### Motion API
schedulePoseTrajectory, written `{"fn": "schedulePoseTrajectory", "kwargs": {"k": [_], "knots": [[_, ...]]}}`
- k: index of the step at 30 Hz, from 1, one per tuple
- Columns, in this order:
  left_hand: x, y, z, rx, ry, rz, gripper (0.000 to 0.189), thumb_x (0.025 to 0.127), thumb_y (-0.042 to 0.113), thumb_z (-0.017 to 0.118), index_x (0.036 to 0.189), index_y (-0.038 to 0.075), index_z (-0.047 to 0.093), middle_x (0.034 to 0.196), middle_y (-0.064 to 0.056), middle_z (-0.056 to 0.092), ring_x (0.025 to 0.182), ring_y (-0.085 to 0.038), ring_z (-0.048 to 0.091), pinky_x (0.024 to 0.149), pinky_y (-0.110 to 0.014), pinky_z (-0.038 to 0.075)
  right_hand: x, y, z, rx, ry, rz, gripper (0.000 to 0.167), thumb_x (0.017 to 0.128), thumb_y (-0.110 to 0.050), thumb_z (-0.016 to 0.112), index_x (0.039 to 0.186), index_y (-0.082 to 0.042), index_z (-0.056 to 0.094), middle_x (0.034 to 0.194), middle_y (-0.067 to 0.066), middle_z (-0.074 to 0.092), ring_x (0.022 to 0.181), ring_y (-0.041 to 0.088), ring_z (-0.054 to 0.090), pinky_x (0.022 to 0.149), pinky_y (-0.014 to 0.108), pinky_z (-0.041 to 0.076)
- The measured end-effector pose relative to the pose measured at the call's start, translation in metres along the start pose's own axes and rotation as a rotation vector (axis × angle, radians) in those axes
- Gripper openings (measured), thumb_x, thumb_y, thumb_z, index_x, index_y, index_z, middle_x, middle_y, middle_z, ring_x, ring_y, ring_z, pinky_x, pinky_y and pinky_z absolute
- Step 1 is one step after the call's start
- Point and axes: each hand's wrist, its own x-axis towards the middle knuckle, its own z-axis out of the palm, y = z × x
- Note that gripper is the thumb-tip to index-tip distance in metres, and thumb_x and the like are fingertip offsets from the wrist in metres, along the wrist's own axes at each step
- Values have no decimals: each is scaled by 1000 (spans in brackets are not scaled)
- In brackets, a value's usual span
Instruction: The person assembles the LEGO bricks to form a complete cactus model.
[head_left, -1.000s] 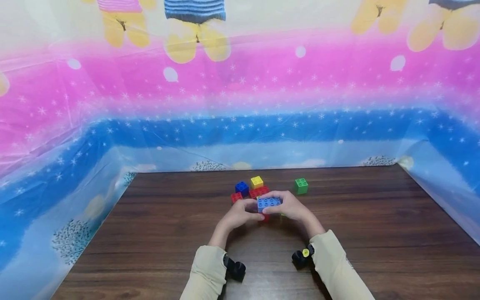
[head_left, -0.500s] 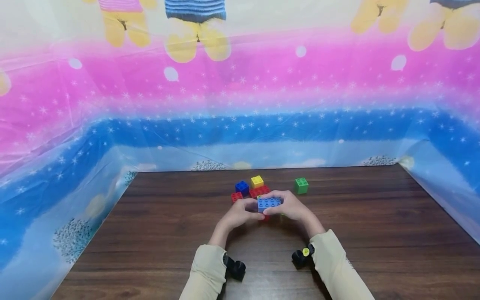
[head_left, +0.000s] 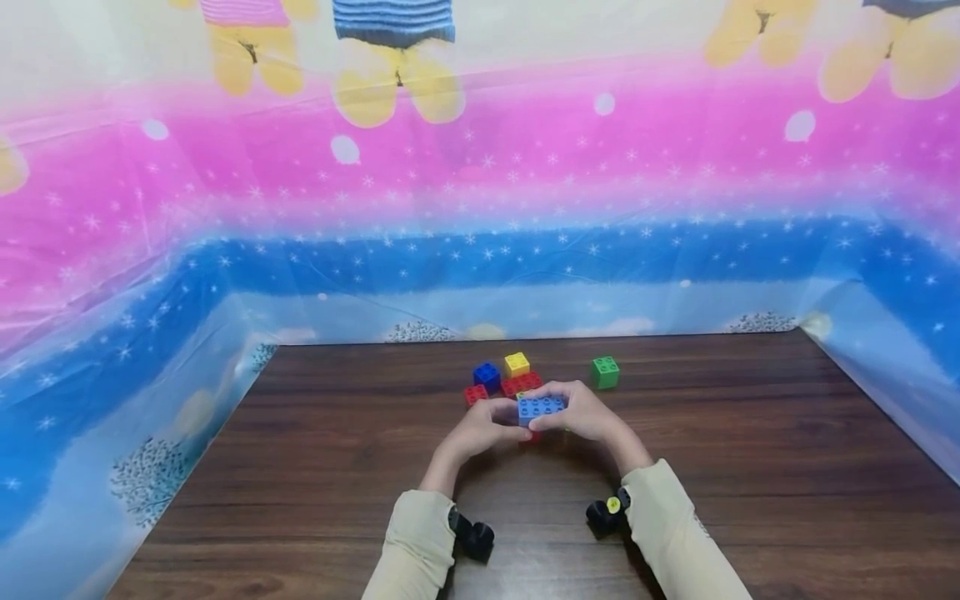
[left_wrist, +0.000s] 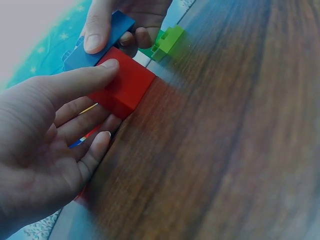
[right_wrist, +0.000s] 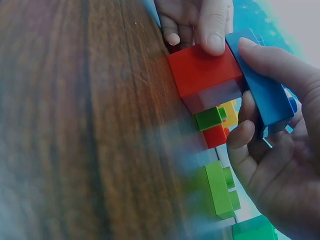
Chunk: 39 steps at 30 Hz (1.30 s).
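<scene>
My left hand (head_left: 480, 431) grips a red toy building block (left_wrist: 130, 82) at its near and far sides, thumb on the near face. My right hand (head_left: 583, 412) pinches a light blue studded brick (head_left: 542, 408) between thumb and fingers. The blue brick lies across the top of the red block and overhangs it toward the right, as the right wrist view shows. Its studs face up. In the head view, the hands and blue brick cover most of the red block, which stands close over or on the table.
Beyond the hands on the wooden table (head_left: 337, 467) are a yellow brick (head_left: 517, 364), a dark blue brick (head_left: 487, 377), a longer red brick (head_left: 522, 383) and a small red brick (head_left: 476, 394). A green brick (head_left: 606, 372) stands farther right. A light green brick (right_wrist: 218, 192) lies near my right hand.
</scene>
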Motion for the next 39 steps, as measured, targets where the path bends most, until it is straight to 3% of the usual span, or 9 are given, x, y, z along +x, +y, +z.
{"fn": "schedulePoseTrajectory", "kwargs": {"k": [12, 19, 29, 39], "knots": [[1, 1, -1, -22, 2, 1, 42, 83, 27, 77, 122, 16, 66, 122, -7, 66, 117, -25, 57, 105, -50, 46, 0, -3, -3, -26, 6, 13, 44, 84, -27, 76, 123, -11, 67, 124, 16, 63, 105, 22, 58, 87, 30, 55], [2, -1, -4, 1, 15, 9, 42, 84, 26, 76, 122, 13, 66, 121, -10, 67, 114, -26, 59, 103, -51, 47, 0, -2, 2, 18, 13, 5, 44, 85, -27, 76, 123, -8, 65, 123, 17, 63, 103, 23, 58, 89, 35, 55], [4, -5, 6, -8, -4, 0, 42, 84, 27, 76, 122, 13, 65, 123, -10, 66, 115, -26, 58, 103, -52, 46, -7, 6, 2, -11, 32, 36, 45, 84, -28, 76, 121, -7, 64, 119, 15, 63, 103, 22, 59, 90, 37, 56], [1, -2, -1, 5, -17, 19, 42, 85, 24, 75, 124, 12, 63, 124, -11, 65, 118, -29, 58, 104, -53, 46, -3, 2, 4, -10, 32, 33, 45, 83, -31, 77, 121, -11, 65, 119, 13, 62, 104, 23, 57, 90, 37, 55]]}}
